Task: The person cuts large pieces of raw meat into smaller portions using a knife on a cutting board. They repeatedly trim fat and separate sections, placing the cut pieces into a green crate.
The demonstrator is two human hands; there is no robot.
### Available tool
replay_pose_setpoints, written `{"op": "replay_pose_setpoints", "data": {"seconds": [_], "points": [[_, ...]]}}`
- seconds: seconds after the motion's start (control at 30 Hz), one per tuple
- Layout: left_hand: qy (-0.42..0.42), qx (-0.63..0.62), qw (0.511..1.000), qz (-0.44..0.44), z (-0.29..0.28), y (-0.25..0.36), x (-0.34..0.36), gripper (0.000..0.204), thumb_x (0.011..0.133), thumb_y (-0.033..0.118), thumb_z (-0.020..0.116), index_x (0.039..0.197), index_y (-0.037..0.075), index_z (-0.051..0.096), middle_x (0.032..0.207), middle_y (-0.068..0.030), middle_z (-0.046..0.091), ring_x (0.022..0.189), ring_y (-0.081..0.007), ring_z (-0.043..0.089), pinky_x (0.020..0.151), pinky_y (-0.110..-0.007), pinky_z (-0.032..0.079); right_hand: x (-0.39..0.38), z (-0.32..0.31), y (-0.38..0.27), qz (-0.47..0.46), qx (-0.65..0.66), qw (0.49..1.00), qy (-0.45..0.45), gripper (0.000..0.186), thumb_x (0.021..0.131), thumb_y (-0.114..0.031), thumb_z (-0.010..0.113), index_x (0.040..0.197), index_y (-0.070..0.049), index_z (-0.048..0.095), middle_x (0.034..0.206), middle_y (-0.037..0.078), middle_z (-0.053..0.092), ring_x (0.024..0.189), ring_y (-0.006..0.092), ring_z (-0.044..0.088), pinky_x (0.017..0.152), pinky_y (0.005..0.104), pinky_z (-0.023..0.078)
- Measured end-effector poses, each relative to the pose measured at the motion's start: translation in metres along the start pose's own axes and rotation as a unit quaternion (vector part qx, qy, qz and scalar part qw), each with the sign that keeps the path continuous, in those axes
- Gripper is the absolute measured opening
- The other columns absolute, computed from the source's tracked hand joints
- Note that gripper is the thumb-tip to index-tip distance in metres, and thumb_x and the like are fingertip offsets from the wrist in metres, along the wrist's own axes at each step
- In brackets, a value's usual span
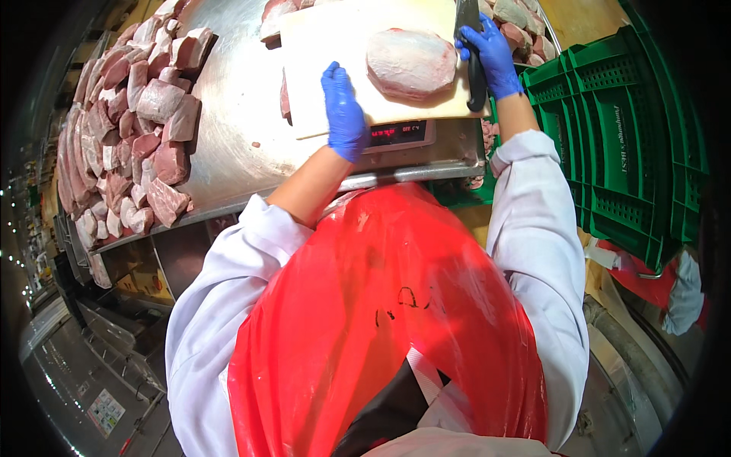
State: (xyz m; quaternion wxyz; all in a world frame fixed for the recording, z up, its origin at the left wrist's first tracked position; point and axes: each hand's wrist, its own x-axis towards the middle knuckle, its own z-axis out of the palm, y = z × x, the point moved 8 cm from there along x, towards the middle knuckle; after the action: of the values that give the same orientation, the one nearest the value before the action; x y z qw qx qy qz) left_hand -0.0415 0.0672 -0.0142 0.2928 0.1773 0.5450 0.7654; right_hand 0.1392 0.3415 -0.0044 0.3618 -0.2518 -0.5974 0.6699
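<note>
A large pale piece of raw meat (411,67) lies on the white cutting board (316,42) in front of me. My left hand (344,114), in a blue glove, rests at the board's left side. Its fingers are stretched out and hold nothing, a short way from the meat. At the board's right edge, my right hand (493,57), gloved in blue too, has its fingers round a knife with a black handle (477,85). The knife's blade points away from me. Beneath the board's near edge shows a scale (397,134) with a lit red display.
Many cut meat pieces (156,99) are heaped on the left of the steel table (236,114). More meat (525,34) lies beyond my right hand. Stacked green crates (617,137) stand at the right. Below them shows part of another person's red apron (647,282).
</note>
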Motion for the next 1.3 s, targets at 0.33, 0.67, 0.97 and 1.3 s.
{"op": "replay_pose_setpoints", "data": {"seconds": [0.33,0.67,0.97,1.3], "points": [[-0.106,-0.222,0.954,-0.171,0.071,-0.009,0.054,0.059,0.104,0.055,0.034,0.129,0.004,0.046,0.127,-0.0153,0.056,0.12,-0.0273,0.053,0.107,-0.04,0.041,-0.063,0.088,-0.017,0.008,0.187,0.98,0.063,0.027,0.094,-0.001,0.059,0.119,-0.002,0.049,0.085,0.01,0.062,0.064,0.016,0.062,0.052,0.0266,0.053],[-0.049,-0.029,0.998,0.026,-0.058,0.066,0.141,0.068,0.105,0.056,0.022,0.133,-0.001,0.047,0.132,-0.0221,0.058,0.121,-0.0351,0.056,0.108,-0.044,0.038,-0.16,0.17,-0.066,-0.078,-0.446,0.89,0.046,0.067,0.093,-0.015,0.057,0.155,-0.019,0.032,0.076,0.016,0.066,0.054,0.0332,0.063,0.054,0.0439,0.054],[0.0,0.077,0.989,0.128,-0.111,0.089,0.093,0.046,0.107,0.038,0.031,0.124,0.001,0.053,0.117,-0.0164,0.064,0.105,-0.0269,0.063,0.093,-0.039,0.047,-0.216,0.178,-0.048,-0.043,-0.684,0.719,-0.118,0.082,0.084,-0.002,0.054,0.158,-0.025,0.027,0.073,0.014,0.06,0.052,0.0344,0.06,0.049,0.0476,0.051],[-0.118,0.443,0.855,0.241,-0.011,0.059,0.0,0.029,0.078,0.027,0.08,0.081,0.004,0.064,0.068,-0.0082,0.066,0.062,-0.0204,0.066,0.062,-0.033,0.052,-0.285,0.095,-0.1,-0.002,-0.546,0.836,-0.05,0.073,0.089,-0.004,0.058,0.156,-0.022,0.033,0.08,0.02,0.066,0.061,0.0376,0.062,0.057,0.0441,0.049]]}}
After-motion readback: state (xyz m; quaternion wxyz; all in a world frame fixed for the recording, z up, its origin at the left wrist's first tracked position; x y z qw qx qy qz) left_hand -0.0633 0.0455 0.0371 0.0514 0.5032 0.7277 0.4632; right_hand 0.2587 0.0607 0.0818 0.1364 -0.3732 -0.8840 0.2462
